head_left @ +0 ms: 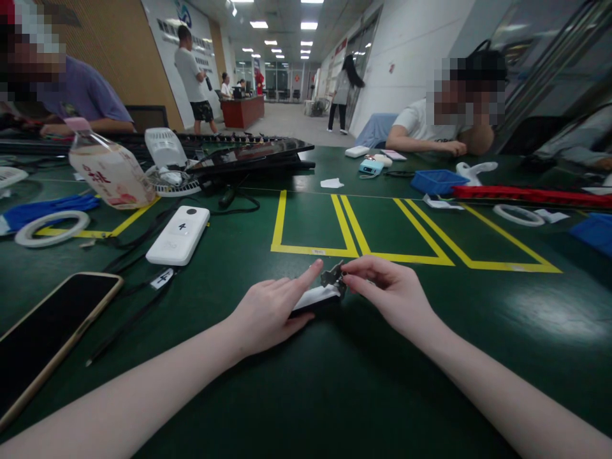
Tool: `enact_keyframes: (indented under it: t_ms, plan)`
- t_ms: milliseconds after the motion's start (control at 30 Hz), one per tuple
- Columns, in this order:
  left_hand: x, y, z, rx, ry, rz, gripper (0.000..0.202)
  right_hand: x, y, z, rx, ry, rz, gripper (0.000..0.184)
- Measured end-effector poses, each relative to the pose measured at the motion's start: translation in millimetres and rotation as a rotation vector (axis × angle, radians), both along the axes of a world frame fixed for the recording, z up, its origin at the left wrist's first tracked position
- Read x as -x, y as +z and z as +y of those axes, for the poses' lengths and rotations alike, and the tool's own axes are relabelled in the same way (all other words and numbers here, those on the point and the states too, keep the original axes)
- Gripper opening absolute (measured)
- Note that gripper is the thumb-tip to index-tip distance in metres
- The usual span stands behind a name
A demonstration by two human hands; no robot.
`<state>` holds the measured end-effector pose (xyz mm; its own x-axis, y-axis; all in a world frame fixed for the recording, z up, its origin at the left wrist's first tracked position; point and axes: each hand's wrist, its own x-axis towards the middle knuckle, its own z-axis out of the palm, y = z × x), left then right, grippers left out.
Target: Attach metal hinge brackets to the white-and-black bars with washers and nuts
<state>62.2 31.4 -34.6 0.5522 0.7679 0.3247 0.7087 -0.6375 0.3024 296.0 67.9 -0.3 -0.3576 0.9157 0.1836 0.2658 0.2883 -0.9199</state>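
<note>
My left hand (270, 309) is closed around a slim object (315, 296) with a white top and a black underside, low over the green table. Its index finger is stretched out and the thumb is underneath. At the far end of that object, my right hand (389, 287) pinches small dark metal pieces that look like keys (331, 275) between thumb and fingertips. Whether the keys are fastened to the white-and-black object I cannot tell.
Yellow tape frames (315, 250) mark the green table ahead. Leftward lie a white power bank (179, 236), a phone (48, 338), a tape roll (52, 229) and a drink bottle (109, 169). A blue tray (437, 182) stands at right. Other people sit across the table.
</note>
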Motion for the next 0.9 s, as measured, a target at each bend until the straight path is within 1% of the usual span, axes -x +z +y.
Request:
enact_keyframes:
  t_ms: [200, 367, 500, 900]
  plan:
    - [0.4, -0.4, -0.2, -0.005, 0.002, -0.008, 0.089, 1.3, -7.1, -2.1, -0.036, -0.009, -0.001, 0.023]
    - [0.7, 2.5, 0.2, -0.041, -0.034, 0.016, 0.082, 3.9, -7.6, -4.9, -0.157, -0.016, -0.055, 0.017]
    - [0.4, 4.3, 0.3, -0.047, -0.053, 0.035, 0.079, 5.5, -8.9, -6.6, -0.229, -0.037, -0.056, 0.012]
    - [1.6, 5.2, 0.3, -0.027, -0.065, 0.033, 0.081, 12.0, -14.3, -13.5, -0.228, -0.124, -0.009, 0.015]
